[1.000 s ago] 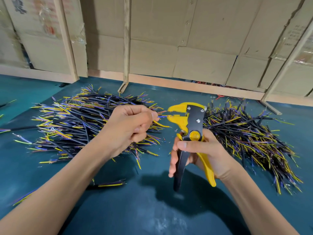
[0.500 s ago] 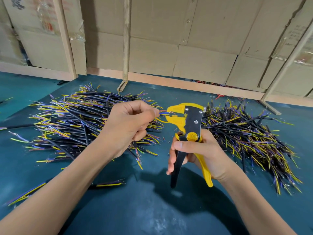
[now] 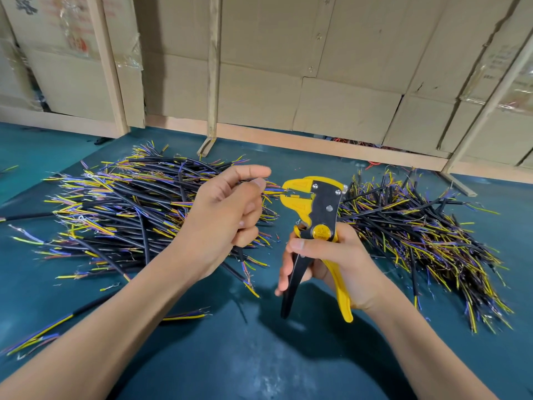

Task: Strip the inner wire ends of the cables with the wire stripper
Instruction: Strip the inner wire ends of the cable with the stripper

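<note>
Teal worktop (image 3: pixel 259 356) fills the near ground, and both forearms reach over it from the near edge. Just beyond, the right hand (image 3: pixel 326 258) is curled round the black and yellow handles of the wire stripper (image 3: pixel 313 220), holding it upright so its yellow jaws face left at the height of the other hand. The left hand (image 3: pixel 222 215) pinches a cable (image 3: pixel 245 256) between thumb and forefinger, its other fingers folded over the black sheath that trails down below the palm; the coloured inner wire ends (image 3: pixel 275 192) poke out to the right and sit at the mouth of the jaws, seemingly so a squeeze can bare them. Whether the jaws have bitten yet I cannot tell. Farther back lie two heaps: a left pile of cables (image 3: pixel 121 203) behind the left hand and a right pile of cables (image 3: pixel 427 226) behind the tool, probably one for stock and one for finished pieces, within easy reach. Cardboard boxes (image 3: pixel 331 82) and wooden battens close the far side.
</note>
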Action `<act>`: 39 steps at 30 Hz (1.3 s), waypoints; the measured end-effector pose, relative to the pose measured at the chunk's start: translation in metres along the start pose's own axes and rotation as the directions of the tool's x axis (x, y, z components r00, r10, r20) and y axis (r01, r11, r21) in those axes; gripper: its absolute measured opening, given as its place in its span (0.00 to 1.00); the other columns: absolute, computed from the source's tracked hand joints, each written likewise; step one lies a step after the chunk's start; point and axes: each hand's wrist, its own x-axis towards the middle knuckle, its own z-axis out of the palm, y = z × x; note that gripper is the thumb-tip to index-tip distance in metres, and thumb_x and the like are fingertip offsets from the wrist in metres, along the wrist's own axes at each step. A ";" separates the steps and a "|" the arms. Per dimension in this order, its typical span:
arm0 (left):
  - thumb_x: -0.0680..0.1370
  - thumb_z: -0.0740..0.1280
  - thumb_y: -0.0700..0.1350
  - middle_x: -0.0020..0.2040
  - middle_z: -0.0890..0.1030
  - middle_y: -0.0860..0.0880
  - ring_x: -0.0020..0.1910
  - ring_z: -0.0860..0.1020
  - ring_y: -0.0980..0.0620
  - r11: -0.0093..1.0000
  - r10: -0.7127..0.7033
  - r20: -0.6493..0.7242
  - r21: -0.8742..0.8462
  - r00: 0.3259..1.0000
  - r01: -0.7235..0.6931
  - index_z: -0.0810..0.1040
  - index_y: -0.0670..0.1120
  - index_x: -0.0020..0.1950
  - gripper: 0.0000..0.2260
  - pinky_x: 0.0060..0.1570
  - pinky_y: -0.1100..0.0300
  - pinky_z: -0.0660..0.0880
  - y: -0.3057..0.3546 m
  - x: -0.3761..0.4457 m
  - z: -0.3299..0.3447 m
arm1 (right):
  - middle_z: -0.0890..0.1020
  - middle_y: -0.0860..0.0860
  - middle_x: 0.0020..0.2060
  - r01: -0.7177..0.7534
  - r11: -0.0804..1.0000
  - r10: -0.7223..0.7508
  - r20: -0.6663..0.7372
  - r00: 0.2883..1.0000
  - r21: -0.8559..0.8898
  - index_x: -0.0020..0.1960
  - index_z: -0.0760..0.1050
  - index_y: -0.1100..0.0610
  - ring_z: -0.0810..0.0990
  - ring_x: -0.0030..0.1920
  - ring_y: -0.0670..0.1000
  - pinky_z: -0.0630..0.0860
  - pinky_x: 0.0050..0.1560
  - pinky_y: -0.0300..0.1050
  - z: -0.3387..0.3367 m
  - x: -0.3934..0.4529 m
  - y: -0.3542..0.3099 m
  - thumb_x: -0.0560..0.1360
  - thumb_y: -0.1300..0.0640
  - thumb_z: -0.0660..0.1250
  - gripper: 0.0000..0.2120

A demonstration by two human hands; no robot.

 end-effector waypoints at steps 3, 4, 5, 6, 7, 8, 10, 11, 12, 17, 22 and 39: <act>0.82 0.65 0.39 0.30 0.59 0.51 0.25 0.56 0.54 0.995 0.018 0.003 0.098 1.000 -0.018 0.83 0.45 0.51 0.07 0.23 0.67 0.56 0.000 0.000 -0.001 | 0.79 0.64 0.34 -0.008 1.000 0.008 0.001 1.000 0.005 0.39 0.78 0.63 0.82 0.33 0.65 0.81 0.41 0.67 0.001 0.001 0.000 0.72 0.59 0.71 0.07; 0.82 0.65 0.39 0.30 0.59 0.51 0.26 0.56 0.53 0.992 0.020 0.001 0.125 1.000 -0.020 0.84 0.47 0.46 0.09 0.23 0.66 0.56 -0.001 0.000 -0.002 | 0.79 0.64 0.34 -0.007 1.000 0.007 -0.004 1.000 0.010 0.39 0.79 0.63 0.82 0.33 0.65 0.81 0.41 0.68 0.002 0.001 0.001 0.72 0.59 0.71 0.07; 0.82 0.65 0.39 0.30 0.59 0.51 0.26 0.55 0.53 0.990 0.022 -0.006 0.137 1.000 -0.021 0.84 0.49 0.42 0.12 0.23 0.66 0.56 -0.001 0.000 -0.002 | 0.79 0.64 0.34 -0.003 1.000 0.004 -0.014 1.000 0.017 0.39 0.79 0.63 0.82 0.33 0.65 0.81 0.41 0.69 0.002 0.002 0.001 0.72 0.59 0.72 0.07; 0.81 0.66 0.39 0.30 0.59 0.50 0.27 0.55 0.52 0.990 0.027 -0.013 0.141 1.000 -0.025 0.83 0.49 0.40 0.13 0.23 0.66 0.57 -0.001 0.001 -0.003 | 0.80 0.64 0.34 0.006 1.000 -0.005 -0.032 0.999 0.031 0.39 0.79 0.62 0.82 0.33 0.65 0.81 0.41 0.70 0.004 0.002 0.001 0.72 0.59 0.72 0.07; 0.81 0.66 0.39 0.30 0.59 0.50 0.27 0.54 0.51 0.989 0.034 -0.019 0.142 0.999 -0.031 0.82 0.49 0.40 0.12 0.24 0.66 0.57 -0.001 0.001 -0.003 | 0.80 0.64 0.34 0.021 0.998 -0.018 -0.061 0.998 0.056 0.39 0.80 0.62 0.82 0.33 0.65 0.81 0.41 0.71 0.006 0.003 0.002 0.72 0.58 0.72 0.08; 0.81 0.66 0.38 0.30 0.59 0.50 0.27 0.54 0.51 0.988 0.044 -0.024 0.147 0.999 -0.040 0.81 0.48 0.40 0.12 0.23 0.65 0.57 0.000 0.002 -0.003 | 0.79 0.64 0.34 0.044 0.995 -0.034 -0.101 0.994 0.094 0.40 0.81 0.62 0.82 0.33 0.65 0.81 0.41 0.70 0.008 0.005 0.003 0.72 0.56 0.72 0.08; 0.82 0.64 0.38 0.29 0.60 0.51 0.25 0.56 0.53 0.983 0.055 -0.029 0.175 0.998 -0.049 0.79 0.47 0.42 0.10 0.23 0.65 0.58 -0.001 0.002 -0.003 | 0.79 0.63 0.35 0.110 0.977 -0.071 -0.205 0.976 0.183 0.43 0.81 0.62 0.81 0.33 0.64 0.81 0.39 0.66 0.013 0.007 0.005 0.73 0.55 0.73 0.09; 0.82 0.63 0.37 0.29 0.61 0.51 0.25 0.57 0.54 0.978 0.058 -0.023 0.201 0.998 -0.053 0.78 0.47 0.43 0.09 0.22 0.65 0.59 -0.002 0.002 -0.003 | 0.79 0.63 0.36 0.151 0.966 -0.093 -0.263 0.960 0.209 0.44 0.81 0.63 0.81 0.33 0.64 0.81 0.39 0.64 0.015 0.008 0.006 0.74 0.56 0.73 0.09; 0.83 0.63 0.38 0.29 0.62 0.52 0.24 0.58 0.55 0.971 0.062 -0.005 0.233 0.998 -0.060 0.77 0.46 0.45 0.08 0.22 0.66 0.59 -0.004 0.002 -0.003 | 0.80 0.63 0.39 0.188 0.958 -0.113 -0.315 0.942 0.216 0.45 0.81 0.63 0.81 0.34 0.64 0.81 0.40 0.62 0.017 0.009 0.007 0.74 0.56 0.73 0.09; 0.84 0.62 0.41 0.28 0.68 0.53 0.23 0.59 0.54 0.939 0.050 0.096 0.335 0.994 -0.079 0.76 0.44 0.49 0.05 0.24 0.64 0.58 -0.011 -0.003 0.005 | 0.79 0.64 0.43 0.240 0.949 -0.140 -0.413 0.900 0.203 0.46 0.82 0.60 0.82 0.35 0.61 0.82 0.41 0.61 0.016 0.011 0.006 0.70 0.63 0.75 0.06; 0.83 0.63 0.40 0.28 0.70 0.52 0.25 0.57 0.52 0.958 0.037 0.103 0.278 0.994 -0.065 0.74 0.44 0.51 0.02 0.27 0.57 0.53 -0.012 -0.005 0.008 | 0.78 0.62 0.38 0.226 0.941 -0.097 -0.441 0.892 0.251 0.45 0.79 0.59 0.81 0.35 0.62 0.82 0.43 0.62 0.015 0.011 0.006 0.68 0.68 0.73 0.09; 0.73 0.74 0.41 0.36 0.82 0.41 0.25 0.63 0.45 0.966 0.230 0.053 0.107 0.972 -0.235 0.80 0.46 0.43 0.04 0.25 0.65 0.62 -0.009 0.000 -0.001 | 0.79 0.60 0.35 0.008 0.984 0.016 -0.132 0.991 0.177 0.45 0.82 0.60 0.81 0.34 0.61 0.81 0.39 0.61 0.016 0.005 -0.002 0.71 0.65 0.72 0.03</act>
